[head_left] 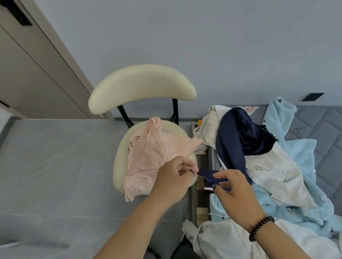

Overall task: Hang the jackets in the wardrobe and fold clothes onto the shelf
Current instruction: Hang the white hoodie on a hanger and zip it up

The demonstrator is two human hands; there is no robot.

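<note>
navy sleeve (207,174) end half hidden between left hand (173,177) and right hand (233,189)

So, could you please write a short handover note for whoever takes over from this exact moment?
Left hand and right hand: both pinch the cuff end of the navy and white garment, which lies on the bed's clothes pile.
Pink shirt: crumpled on the cream chair, unfolded.
Light blue fleece garment and a white garment: loose on the bed.
Done: nothing visibly folded or hung.
Left: hang the jackets, fold the rest onto the shelf; the wardrobe interior is not in view.
</note>
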